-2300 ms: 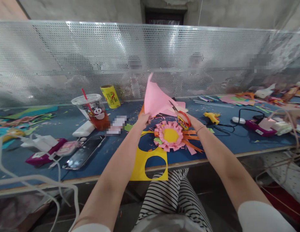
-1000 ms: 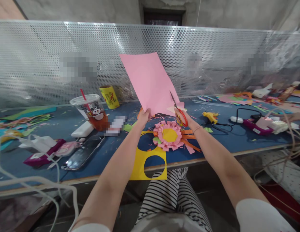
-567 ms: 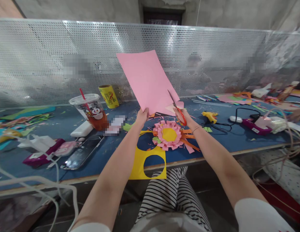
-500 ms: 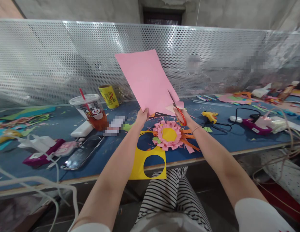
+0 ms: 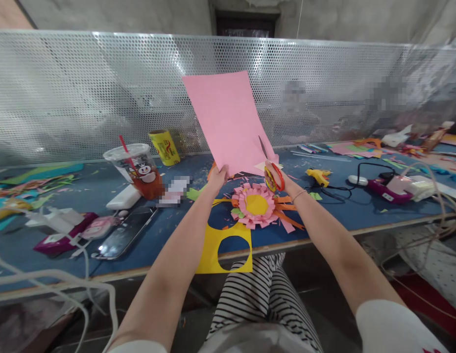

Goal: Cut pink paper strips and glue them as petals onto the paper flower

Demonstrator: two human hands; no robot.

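A large sheet of pink paper (image 5: 226,115) stands up above the table, its lower left corner pinched in my left hand (image 5: 219,177). My right hand (image 5: 277,175) has its fingers through the red and yellow handles of scissors (image 5: 274,177), whose blades point up in front of the sheet's lower right edge. Below my hands lies a pink paper flower (image 5: 256,204) with a yellow centre and orange strips at its right. Yellow paper (image 5: 235,230) with round holes cut in it hangs over the table's front edge.
Left stand a drink cup (image 5: 137,171) with a red straw and a yellow can-like container (image 5: 164,147); a phone (image 5: 125,233) lies nearer. A yellow glue gun (image 5: 318,177) and a purple power strip (image 5: 387,192) are at right. A perforated metal screen (image 5: 139,88) runs behind.
The pink sheet has swung slightly right and stands more upright. My right hand has turned the scissors, so both handle loops now show. My left hand keeps its hold.
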